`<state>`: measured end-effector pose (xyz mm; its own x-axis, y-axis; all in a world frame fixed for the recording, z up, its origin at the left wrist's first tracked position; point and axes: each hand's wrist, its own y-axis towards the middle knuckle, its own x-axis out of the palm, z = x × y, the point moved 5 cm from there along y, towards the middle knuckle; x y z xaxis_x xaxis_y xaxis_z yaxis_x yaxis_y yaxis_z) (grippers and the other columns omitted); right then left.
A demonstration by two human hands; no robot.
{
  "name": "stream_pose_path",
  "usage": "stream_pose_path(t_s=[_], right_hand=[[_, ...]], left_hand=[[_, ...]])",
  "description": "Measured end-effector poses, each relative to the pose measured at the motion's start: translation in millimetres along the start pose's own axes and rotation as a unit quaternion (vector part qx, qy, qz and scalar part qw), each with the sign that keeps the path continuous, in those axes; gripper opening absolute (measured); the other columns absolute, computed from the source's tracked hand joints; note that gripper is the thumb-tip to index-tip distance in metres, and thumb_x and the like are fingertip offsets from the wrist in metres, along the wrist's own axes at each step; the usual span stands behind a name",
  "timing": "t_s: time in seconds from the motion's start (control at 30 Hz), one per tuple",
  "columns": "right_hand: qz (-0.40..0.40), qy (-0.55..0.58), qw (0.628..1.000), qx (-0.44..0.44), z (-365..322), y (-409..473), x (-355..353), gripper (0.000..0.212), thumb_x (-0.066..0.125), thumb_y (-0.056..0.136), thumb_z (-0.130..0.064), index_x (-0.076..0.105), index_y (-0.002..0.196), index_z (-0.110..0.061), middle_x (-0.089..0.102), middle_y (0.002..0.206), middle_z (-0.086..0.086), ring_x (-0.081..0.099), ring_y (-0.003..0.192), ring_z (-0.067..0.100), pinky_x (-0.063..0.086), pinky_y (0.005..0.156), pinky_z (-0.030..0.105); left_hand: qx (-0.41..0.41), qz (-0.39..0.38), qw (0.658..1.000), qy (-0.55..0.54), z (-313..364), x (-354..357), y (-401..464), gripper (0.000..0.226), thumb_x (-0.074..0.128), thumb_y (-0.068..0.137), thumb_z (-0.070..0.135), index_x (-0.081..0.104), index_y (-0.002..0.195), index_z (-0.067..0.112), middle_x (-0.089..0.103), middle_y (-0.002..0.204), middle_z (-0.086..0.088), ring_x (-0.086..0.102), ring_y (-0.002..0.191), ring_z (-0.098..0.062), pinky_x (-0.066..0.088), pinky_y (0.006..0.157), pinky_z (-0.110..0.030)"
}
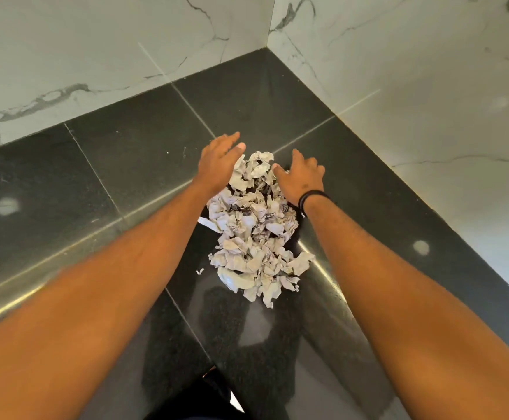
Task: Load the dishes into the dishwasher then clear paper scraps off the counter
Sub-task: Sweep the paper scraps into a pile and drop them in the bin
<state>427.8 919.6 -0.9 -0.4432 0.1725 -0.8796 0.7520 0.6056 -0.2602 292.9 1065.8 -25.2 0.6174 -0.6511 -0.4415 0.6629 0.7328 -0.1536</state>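
Broadly, white veined marble walls (126, 50) fill the top and right of the frame, meeting in a corner at upper centre above a dark polished counter (126, 165) that spreads across the rest. At centre frame lies a heap of crumpled paper scraps (254, 228), with a few tiny bits (200, 271) loose just left of its lower part. Left hand (218, 165) and right hand (301, 180), the latter with a black band (312, 198) at the wrist, flank the heap's top end, fingers spread and relaxed, gripping nothing.
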Motion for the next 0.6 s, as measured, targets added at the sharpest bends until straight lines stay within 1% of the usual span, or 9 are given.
stream_pose_path(t_s=[0.07, 0.13, 0.2, 0.27, 0.33, 0.4, 0.47, 0.53, 0.6], right_hand=[[-0.019, -0.032, 0.999, -0.021, -13, 7, 5, 0.059, 0.042, 0.1, -0.048, 0.032, 0.151, -0.019, 0.035, 0.146, 0.021, 0.03, 0.134, 0.04, 0.035, 0.106, 0.048], [-0.033, -0.044, 0.997, -0.049, -25, 7, 10, 0.049, 0.041, 0.102, -0.039, 0.038, 0.146, -0.019, 0.036, 0.142, 0.019, 0.032, 0.13, 0.038, 0.037, 0.104, 0.047], [-0.033, -0.058, 0.994, -0.084, -31, -4, 17, 0.04, 0.038, 0.101, -0.027, 0.046, 0.139, -0.018, 0.04, 0.135, 0.016, 0.036, 0.124, 0.035, 0.04, 0.103, 0.045], [-0.019, -0.063, 0.991, -0.119, -30, -19, 21, 0.037, 0.036, 0.099, -0.018, 0.051, 0.133, -0.015, 0.044, 0.126, 0.013, 0.039, 0.116, 0.032, 0.043, 0.1, 0.046], [0.009, -0.031, 0.988, -0.151, -23, -37, 19, 0.037, 0.038, 0.101, -0.018, 0.052, 0.135, -0.017, 0.049, 0.123, 0.01, 0.039, 0.113, 0.029, 0.043, 0.1, 0.044], [0.066, 0.033, 0.983, -0.166, -10, -57, 9, 0.036, 0.044, 0.102, -0.025, 0.052, 0.137, -0.02, 0.052, 0.126, 0.007, 0.04, 0.117, 0.025, 0.039, 0.101, 0.036], [0.126, 0.106, 0.977, -0.136, 11, -81, -3, 0.035, 0.046, 0.103, -0.03, 0.054, 0.135, -0.019, 0.053, 0.13, 0.004, 0.04, 0.122, 0.02, 0.034, 0.1, 0.029], [0.164, 0.165, 0.969, -0.079, 34, -104, -5, 0.034, 0.046, 0.104, -0.031, 0.056, 0.133, -0.016, 0.054, 0.133, 0.003, 0.042, 0.125, 0.015, 0.033, 0.102, 0.028], [0.175, 0.214, 0.961, -0.02, 52, -124, 3, 0.036, 0.044, 0.105, -0.031, 0.054, 0.135, -0.013, 0.053, 0.135, 0.004, 0.044, 0.124, 0.012, 0.032, 0.101, 0.021]], left_hand=[[0.004, -0.07, 0.997, 0.026, 6, 13, 9, 0.071, 0.04, 0.087, 0.061, 0.049, 0.149, 0.027, 0.042, 0.157, -0.003, 0.033, 0.147, -0.02, 0.023, 0.123, -0.051], [0.024, -0.119, 0.991, 0.055, 19, 20, 4, 0.066, 0.038, 0.091, 0.055, 0.055, 0.145, 0.019, 0.048, 0.153, -0.004, 0.04, 0.143, -0.019, 0.027, 0.122, -0.047], [0.037, -0.131, 0.989, 0.062, 30, 22, -12, 0.056, 0.04, 0.1, 0.046, 0.059, 0.14, 0.011, 0.052, 0.149, -0.006, 0.046, 0.137, -0.02, 0.032, 0.117, -0.037], [0.053, -0.126, 0.99, 0.043, 34, 23, -29, 0.042, 0.041, 0.108, 0.033, 0.061, 0.136, 0.009, 0.056, 0.143, -0.006, 0.051, 0.129, -0.016, 0.036, 0.107, -0.029], [0.085, -0.103, 0.99, 0.035, 38, 17, -47, 0.039, 0.04, 0.11, 0.031, 0.063, 0.134, 0.01, 0.062, 0.135, -0.003, 0.053, 0.118, -0.009, 0.04, 0.098, -0.023], [0.115, -0.044, 0.992, 0.037, 35, 1, -61, 0.04, 0.04, 0.109, 0.035, 0.064, 0.132, 0.013, 0.064, 0.13, 0.003, 0.055, 0.114, -0.005, 0.043, 0.096, -0.02], [0.137, 0.047, 0.988, 0.059, 20, -22, -71, 0.041, 0.041, 0.107, 0.039, 0.066, 0.13, 0.016, 0.067, 0.127, 0.003, 0.059, 0.114, -0.008, 0.047, 0.102, -0.033], [0.118, 0.114, 0.983, 0.075, -5, -43, -84, 0.045, 0.042, 0.104, 0.045, 0.067, 0.13, 0.018, 0.066, 0.13, 0.003, 0.058, 0.122, -0.013, 0.043, 0.108, -0.045], [0.09, 0.12, 0.988, 0.04, -26, -47, -99, 0.044, 0.043, 0.104, 0.043, 0.065, 0.133, 0.018, 0.064, 0.13, 0.004, 0.056, 0.125, -0.013, 0.042, 0.11, -0.046]])
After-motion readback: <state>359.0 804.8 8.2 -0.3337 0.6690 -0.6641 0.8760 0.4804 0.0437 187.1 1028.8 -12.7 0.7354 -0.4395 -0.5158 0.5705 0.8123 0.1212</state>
